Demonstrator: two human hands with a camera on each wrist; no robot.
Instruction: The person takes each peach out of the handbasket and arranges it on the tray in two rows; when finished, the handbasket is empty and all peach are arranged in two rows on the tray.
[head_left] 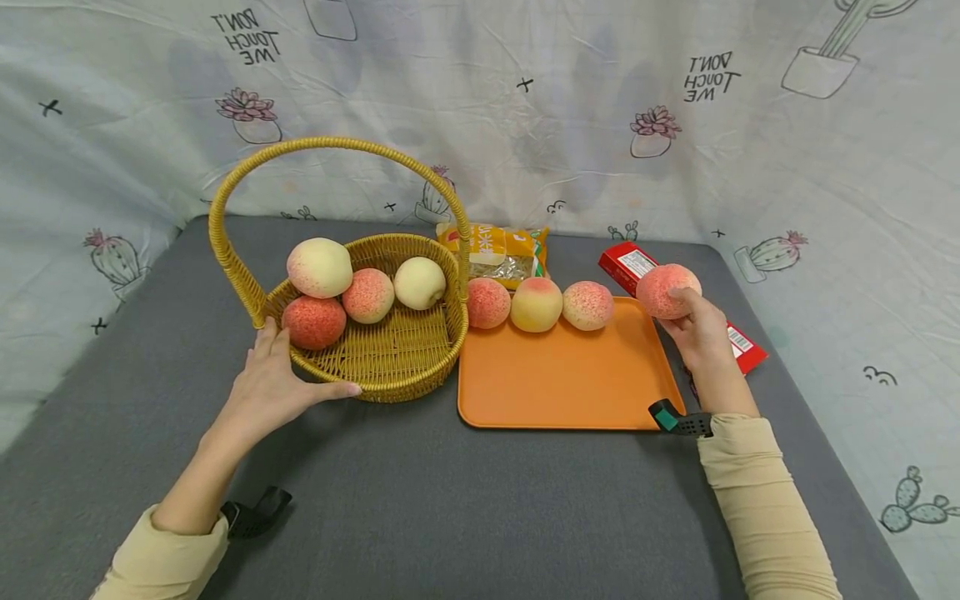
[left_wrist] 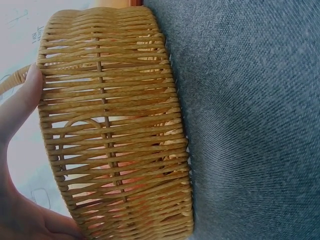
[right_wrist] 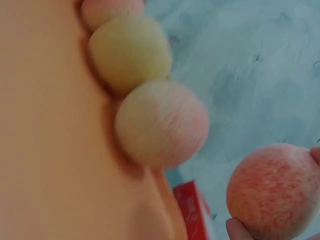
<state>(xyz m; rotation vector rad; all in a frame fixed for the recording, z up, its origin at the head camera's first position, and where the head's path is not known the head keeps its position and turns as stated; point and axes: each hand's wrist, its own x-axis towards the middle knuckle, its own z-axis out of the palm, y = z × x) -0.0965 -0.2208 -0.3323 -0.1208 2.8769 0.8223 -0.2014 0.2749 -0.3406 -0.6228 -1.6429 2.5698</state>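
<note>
My left hand (head_left: 266, 387) rests on the near left rim of a yellow wicker basket (head_left: 386, 385), thumb straight along the edge and fingers spread near the handle's foot. The left wrist view shows the thumb at the top of the woven wall (left_wrist: 110, 125). Inside the basket lie several peaches, including a pale one (head_left: 319, 267) on top of a red one (head_left: 314, 323). My right hand (head_left: 703, 332) grips a pink peach (head_left: 667, 290) by the far right corner of an orange tray (head_left: 562, 383). Three peaches (head_left: 536, 305) line the tray's far edge.
An orange food packet (head_left: 495, 250) lies behind the peach row. Beyond the tray's right corner is a red box (head_left: 624, 265); another red package (head_left: 744, 348) lies partly behind my right wrist. The basket's tall handle (head_left: 337, 143) arches high over it. A patterned curtain hangs behind the grey table.
</note>
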